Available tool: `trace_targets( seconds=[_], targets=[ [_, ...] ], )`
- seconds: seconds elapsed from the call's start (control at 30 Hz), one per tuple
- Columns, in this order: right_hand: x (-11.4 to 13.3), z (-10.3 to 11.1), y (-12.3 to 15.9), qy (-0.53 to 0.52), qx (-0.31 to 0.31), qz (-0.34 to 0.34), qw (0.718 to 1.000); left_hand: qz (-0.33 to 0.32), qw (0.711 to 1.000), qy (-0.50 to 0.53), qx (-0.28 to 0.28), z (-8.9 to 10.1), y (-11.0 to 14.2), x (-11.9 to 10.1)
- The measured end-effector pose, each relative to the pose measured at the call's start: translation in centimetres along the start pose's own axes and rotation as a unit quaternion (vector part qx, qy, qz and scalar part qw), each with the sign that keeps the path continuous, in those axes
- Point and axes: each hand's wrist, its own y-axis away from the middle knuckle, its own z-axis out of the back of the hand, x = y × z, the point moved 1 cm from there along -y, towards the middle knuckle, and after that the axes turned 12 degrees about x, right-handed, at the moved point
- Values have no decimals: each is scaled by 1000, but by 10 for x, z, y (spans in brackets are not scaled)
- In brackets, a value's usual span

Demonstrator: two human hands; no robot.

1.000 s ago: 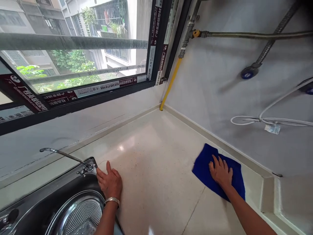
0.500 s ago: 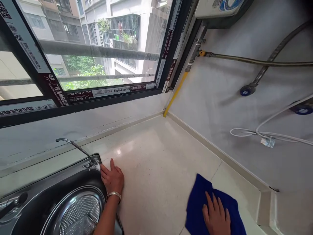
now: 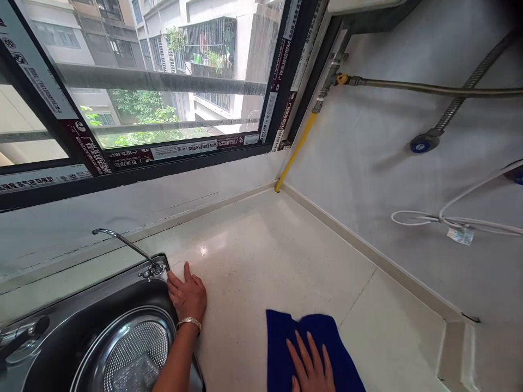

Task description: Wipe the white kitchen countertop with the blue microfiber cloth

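A dark blue cloth (image 3: 281, 348) lies spread on the pale countertop (image 3: 245, 272) at the lower middle. My right hand (image 3: 312, 365) is flat on top of it, fingers apart and pressing down; its wrist is cut off by the frame's bottom edge. Further left, my left hand (image 3: 188, 294), with a bracelet at the wrist, rests at the corner where the sink (image 3: 134, 291) meets the countertop. Its fingers are stretched out and hold nothing. Just beyond those fingertips stands a small curved tap (image 3: 126, 242).
Inside the sink sits a perforated metal basin (image 3: 137, 340) with a clear plastic packet (image 3: 137, 375). A lever faucet (image 3: 24, 337) is at far left. A yellow pipe (image 3: 296, 152) enters the back corner. Looped white cable (image 3: 441, 219) and a hose (image 3: 461, 109) hang along the right wall.
My right hand and the blue cloth have slid left across the countertop, and the cloth's outline has shifted. My left hand stays in place. The view has tilted slightly.
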Motion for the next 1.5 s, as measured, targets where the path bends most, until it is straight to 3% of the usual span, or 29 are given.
trace_targets(
  seconds=[0.23,0.43,0.67,0.93,1.1,1.23,1.37,1.5],
  targets=[
    [33,22,-43,-25,-4,47,999,2,1000,-2,21,3,1,-1],
    [59,34,-93,-95,38,90,991,12,999,8,30,6,0,-3],
    [78,40,-170,-178,64,154,970,-2,1000,-11,18,6,1,-3],
    [84,45,-266,-264,42,206,941,10,999,-24,22,5,0,-2],
    [71,40,-312,-264,36,206,941,11,999,-32,35,8,2,-4],
    [49,32,-337,-229,22,175,957,19,998,-28,54,12,2,-4],
    [7,22,-353,-212,10,114,970,30,997,-20,72,14,1,-5],
    [-50,9,-351,-195,3,33,980,33,996,-17,76,14,1,-5]
  ],
)
